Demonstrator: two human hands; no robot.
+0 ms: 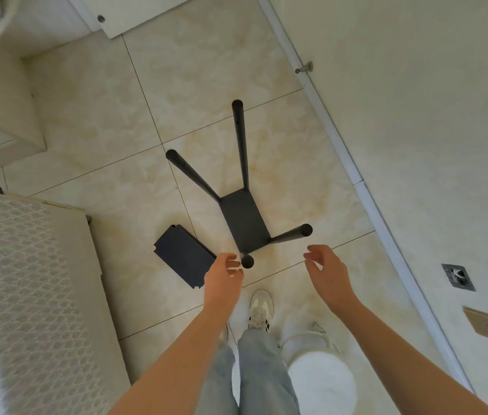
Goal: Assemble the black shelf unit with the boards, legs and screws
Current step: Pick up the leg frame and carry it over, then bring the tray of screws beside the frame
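The black shelf unit stands on the tiled floor: a black board (244, 223) low down with several black round legs rising from its corners toward me. The nearest leg's top (247, 261) is just right of my left hand (224, 274), whose fingers are loosely curled beside it and hold nothing. My right hand (326, 271) hovers open below the right leg's top (305, 230), apart from it. A second black board (184, 255) with notched corners lies flat on the floor left of the unit.
A bed with a patterned mattress (27, 295) fills the left side. A white wall and baseboard (365, 193) run along the right, with a door stop (304, 68). White cabinets (3, 115) stand at the upper left. My legs and shoe (261, 307) are below the hands.
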